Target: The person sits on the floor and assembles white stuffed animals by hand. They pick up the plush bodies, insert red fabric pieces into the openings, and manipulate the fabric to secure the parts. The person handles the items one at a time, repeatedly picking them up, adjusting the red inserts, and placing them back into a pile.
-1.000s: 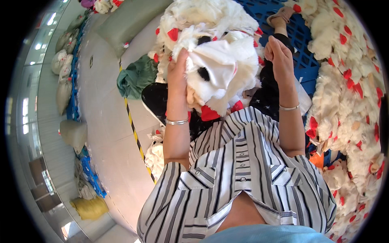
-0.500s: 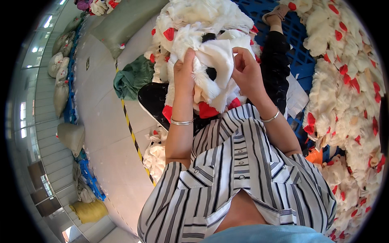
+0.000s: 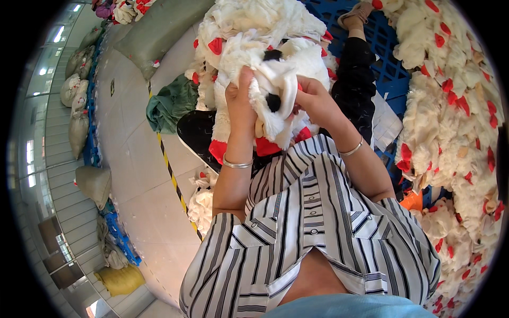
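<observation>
A white plush toy skin (image 3: 265, 115), limp and with black patches, is stretched between my two hands above my lap. My left hand (image 3: 242, 98) is closed on its furry left edge, thumb on top. With the fingers bent together, my right hand (image 3: 317, 100) pinches its right side, where the smooth cloth is folded over. A bit of red shows by the right fingertips. Beneath and beyond lies a heap of similar white plush pieces (image 3: 260, 21) with red parts, partly resting on my legs.
A large pile of white and red plush pieces (image 3: 424, 106) rises along the right. Blue plastic pallets (image 3: 389, 42) lie beyond my right leg. A green cloth (image 3: 172, 106) and a grey-green sack (image 3: 159, 37) are on the floor at left, near a yellow-black stripe (image 3: 172, 177).
My right hand has moved slightly down and left, drawing closer to the left hand. The smooth white flap that stood spread out is now folded and bunched between the hands.
</observation>
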The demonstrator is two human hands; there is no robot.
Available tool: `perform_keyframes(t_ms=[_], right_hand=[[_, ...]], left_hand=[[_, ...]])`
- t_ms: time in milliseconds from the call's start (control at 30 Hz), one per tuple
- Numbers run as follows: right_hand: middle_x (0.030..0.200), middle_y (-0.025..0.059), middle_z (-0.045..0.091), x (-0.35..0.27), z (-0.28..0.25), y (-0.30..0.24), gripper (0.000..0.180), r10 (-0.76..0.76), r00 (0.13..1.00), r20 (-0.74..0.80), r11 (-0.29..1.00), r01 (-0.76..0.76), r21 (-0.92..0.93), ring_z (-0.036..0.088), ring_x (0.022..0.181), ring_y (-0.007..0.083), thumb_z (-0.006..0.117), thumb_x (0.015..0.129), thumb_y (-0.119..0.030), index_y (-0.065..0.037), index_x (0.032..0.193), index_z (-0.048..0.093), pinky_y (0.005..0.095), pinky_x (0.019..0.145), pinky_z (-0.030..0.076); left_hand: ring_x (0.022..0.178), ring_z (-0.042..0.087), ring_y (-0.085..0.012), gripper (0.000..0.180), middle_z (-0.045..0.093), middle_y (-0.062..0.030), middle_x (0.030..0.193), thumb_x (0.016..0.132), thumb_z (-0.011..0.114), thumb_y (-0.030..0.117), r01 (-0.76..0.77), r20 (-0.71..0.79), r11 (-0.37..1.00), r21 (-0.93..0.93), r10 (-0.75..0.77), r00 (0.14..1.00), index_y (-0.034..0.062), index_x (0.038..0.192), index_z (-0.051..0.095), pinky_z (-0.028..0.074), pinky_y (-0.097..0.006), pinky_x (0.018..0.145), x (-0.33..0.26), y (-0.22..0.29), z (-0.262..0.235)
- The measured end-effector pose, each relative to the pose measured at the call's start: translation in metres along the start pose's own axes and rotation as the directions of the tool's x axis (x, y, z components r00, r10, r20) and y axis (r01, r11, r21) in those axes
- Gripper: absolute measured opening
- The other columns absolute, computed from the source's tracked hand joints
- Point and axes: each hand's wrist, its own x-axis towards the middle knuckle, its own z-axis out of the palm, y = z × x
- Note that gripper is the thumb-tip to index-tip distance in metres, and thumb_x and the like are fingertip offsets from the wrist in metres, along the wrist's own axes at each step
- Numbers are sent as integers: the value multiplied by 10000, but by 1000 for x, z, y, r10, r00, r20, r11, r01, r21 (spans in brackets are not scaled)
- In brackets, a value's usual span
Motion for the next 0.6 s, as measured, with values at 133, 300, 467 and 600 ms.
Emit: perform_keyframes(t_ms=[133, 300, 467, 600], right_hand=[[619, 40, 610, -25, -12, -35, 327, -138, 976, 171, 961, 173, -213, 563, 520, 101, 526, 947, -291, -4, 840, 640, 224, 510, 430], [858, 82, 598, -37, -27, -130, 284, -817, 574, 51, 555, 808, -197, 593, 752, 158, 449, 985, -227, 26, 1023, 575, 256, 668, 465], [1042, 124, 651, 32, -24, -187, 316, -903, 414, 113, 394, 904, -166, 649, 916, 225, 446, 1003, -255, 10, 1130, 564, 299, 766, 503], [1042, 120, 679, 79, -57, -130, 266, -506, 862, -8, 854, 501, -139, 668, 931, 227, 481, 998, -257, -47, 1116, 593, 310, 748, 514]], left_hand=[[757, 582, -76, 270, 671, -27, 920, 909, 649, 218, -343, 143, 794, 503, 315, 938, -12, 1051, 659, 453, -218, 670, 11, 12, -29], [723, 590, -111, 168, 682, -47, 888, 884, 633, 77, -479, 12, 631, 610, 597, 802, -21, 1014, 675, 480, -252, 699, 26, 96, -32], [807, 620, -139, 258, 661, -69, 923, 928, 584, 218, -761, 425, 103, 640, 778, 463, -5, 1049, 631, 512, -289, 726, 133, 188, -21], [854, 593, -125, 211, 656, -29, 947, 959, 536, 193, -534, 222, 547, 645, 534, 816, 30, 1032, 647, 478, -289, 726, 148, 132, 29]])
